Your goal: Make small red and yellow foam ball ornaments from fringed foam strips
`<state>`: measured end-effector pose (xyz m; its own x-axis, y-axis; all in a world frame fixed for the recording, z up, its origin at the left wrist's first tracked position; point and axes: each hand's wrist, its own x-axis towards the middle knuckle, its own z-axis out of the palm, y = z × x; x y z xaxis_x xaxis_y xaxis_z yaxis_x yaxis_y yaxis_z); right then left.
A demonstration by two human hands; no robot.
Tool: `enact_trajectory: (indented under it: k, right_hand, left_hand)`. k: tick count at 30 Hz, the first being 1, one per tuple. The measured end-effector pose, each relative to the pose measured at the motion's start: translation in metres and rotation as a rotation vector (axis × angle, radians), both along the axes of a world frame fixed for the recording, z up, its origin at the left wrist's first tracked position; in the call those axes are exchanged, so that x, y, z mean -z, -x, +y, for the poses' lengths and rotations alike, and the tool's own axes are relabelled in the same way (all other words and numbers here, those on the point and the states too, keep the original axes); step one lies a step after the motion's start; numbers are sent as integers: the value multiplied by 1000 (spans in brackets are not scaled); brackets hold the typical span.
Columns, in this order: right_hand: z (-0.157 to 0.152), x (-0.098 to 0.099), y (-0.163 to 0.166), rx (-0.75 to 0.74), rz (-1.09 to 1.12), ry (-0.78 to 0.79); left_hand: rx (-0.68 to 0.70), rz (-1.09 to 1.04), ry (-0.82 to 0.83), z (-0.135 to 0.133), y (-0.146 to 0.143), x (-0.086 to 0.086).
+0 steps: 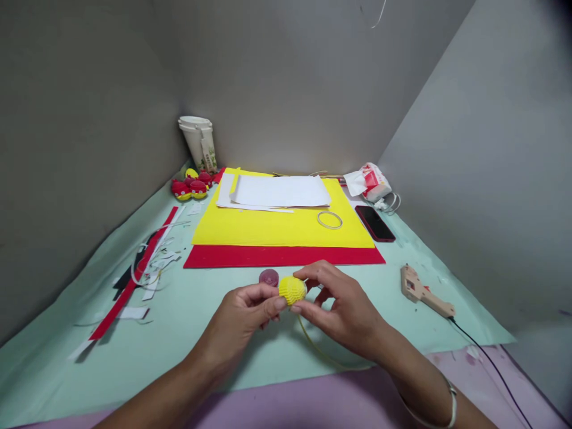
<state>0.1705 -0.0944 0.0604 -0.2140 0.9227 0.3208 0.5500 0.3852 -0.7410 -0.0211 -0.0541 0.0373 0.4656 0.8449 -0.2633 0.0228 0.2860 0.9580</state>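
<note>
My left hand (245, 310) pinches the yellow ball (292, 290) between thumb and fingers at its left side, and my right hand (340, 298) grips it from the right, index finger on top and thumb below. The ball is up in front of me, above the green cloth (250, 366). A thin yellow strip (313, 344) trails below it; where its upper end goes I can't quite make out. Just behind my left fingers sits a purple disc (269, 277). Beyond lie a red sheet (281, 257), a yellow sheet (259, 229) on it, then white paper (281, 190) and a ring (329, 227). Left of these are a red strip (126, 292) and scraps; to the right, a glue gun (422, 291) and a phone (375, 223). A cup (195, 140) stands at the back left.
</note>
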Motion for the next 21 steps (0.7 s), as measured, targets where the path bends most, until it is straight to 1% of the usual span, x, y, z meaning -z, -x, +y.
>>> enact_trajectory:
  k: [5, 7, 9, 11, 13, 15, 17, 21]
  right_hand:
    - [0, -2, -1, 11, -9, -7]
    - [1, -3, -4, 45, -4, 2]
    - [3, -4, -9, 106, 8, 17]
    - [5, -4, -13, 159, 15, 48]
    - [7, -2, -15, 182, 16, 80]
    - [9, 0, -15, 178, 22, 102]
    - [11, 1, -13, 172, 24, 117]
    - [19, -1, -7, 157, 12, 142]
  left_hand:
    - [13, 49, -30, -1, 0, -6]
    - [-23, 66, -59, -1, 1, -11]
    - [-119, 70, -121, 0, 4, -14]
    - [-247, 110, -227, 5, 7, -14]
    - [-335, 231, -357, 12, 9, -11]
    - [-297, 410, -479, 19, 11, -4]
    - [-216, 550, -582, 25, 11, 7]
    - [-116, 652, -739, 31, 9, 30]
